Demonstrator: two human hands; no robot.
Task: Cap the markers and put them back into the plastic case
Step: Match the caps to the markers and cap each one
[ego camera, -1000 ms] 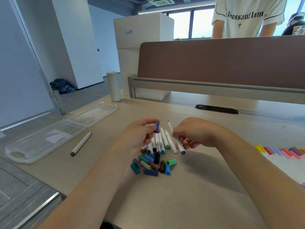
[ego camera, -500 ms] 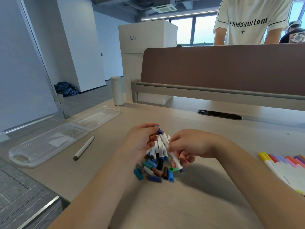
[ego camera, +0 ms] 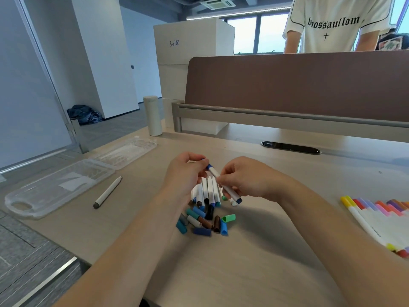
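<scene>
Since a moment ago the blue cap (ego camera: pixel 208 166) has reached the marker (ego camera: pixel 223 185) tip, mid-frame. My guess is that most of the work remains. The left hand (ego camera: pixel 186 171) pinches the cap and the right hand (ego camera: pixel 241 180) grips the barrel. Uncapped markers (ego camera: pixel 208 191) and loose caps (ego camera: pixel 203 220) lie below. The plastic case (ego camera: pixel 55 189), at left, seems to hold none.

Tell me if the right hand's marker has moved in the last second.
Yes. Against the loose caps, the marker swung left, its tip entering the blue cap the left hand pinches.
</scene>
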